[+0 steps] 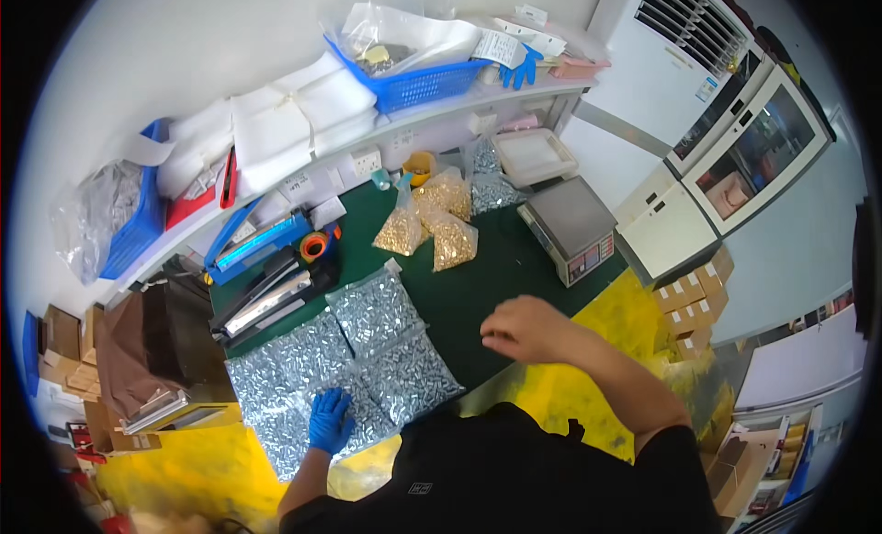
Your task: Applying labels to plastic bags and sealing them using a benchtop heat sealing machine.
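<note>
Hands first: we press our gloved left hand [329,420] flat on the bags of silver parts [354,369] while our bare right hand [525,329] hovers loosely curled, empty, over the tabletop [478,286], steadying the stack.

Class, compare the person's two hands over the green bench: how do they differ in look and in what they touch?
The left hand wears a blue glove; the right hand is bare. The left hand rests flat on a clear bag of silver parts; the right hand hovers curled over the green mat, holding nothing visible. Both reach from the lower edge.

R hand [525,328] fingertips curled under, hidden; bag [386,309] contents too small to ID.
</note>
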Demonstrator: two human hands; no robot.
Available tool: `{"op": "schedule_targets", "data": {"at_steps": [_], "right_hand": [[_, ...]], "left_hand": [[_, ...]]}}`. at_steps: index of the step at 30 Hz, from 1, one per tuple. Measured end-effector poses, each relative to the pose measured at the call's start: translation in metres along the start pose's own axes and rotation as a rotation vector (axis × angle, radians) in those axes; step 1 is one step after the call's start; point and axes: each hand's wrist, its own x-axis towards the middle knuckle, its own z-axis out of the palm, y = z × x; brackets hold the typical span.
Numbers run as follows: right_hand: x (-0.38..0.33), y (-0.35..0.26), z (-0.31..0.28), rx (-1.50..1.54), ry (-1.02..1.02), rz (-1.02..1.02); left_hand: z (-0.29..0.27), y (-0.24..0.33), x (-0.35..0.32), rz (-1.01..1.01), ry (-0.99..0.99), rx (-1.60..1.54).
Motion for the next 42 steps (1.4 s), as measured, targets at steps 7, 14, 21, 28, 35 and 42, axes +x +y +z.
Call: {"op": "schedule_targets", "data": {"at_steps": [7, 14, 21, 28, 35, 42], "right_hand": [[0.104, 0.087, -0.105, 0.041, 0.2, -0.261], [0.171, 0.155, -0.154, 0.073, 0.289, -0.498], [0.193, 0.208, -0.153, 0.145, 0.28, -0.695], [0.206, 0.243, -0.164, 0.195, 0.21, -0.694], [0.197, 0.239, -0.149, 0.33, 0.12, -0.658], [0.184, 0.192, -0.059, 0.349, -0.188, -0.692]], "left_hand": [[0.034, 0.042, 0.005, -0.367, 0.344, 0.113], [0.102, 0.138, -0.004, -0.898, 0.725, 0.086], [0.152, 0.232, 0.013, -1.245, 0.817, -0.011], [0.188, 0.284, 0.005, -1.493, 0.717, -0.281], [0.199, 0.292, -0.009, -1.523, 1.011, -0.504], [0.045, 0.225, 0.034, -1.401, 1.242, -0.318]]}}
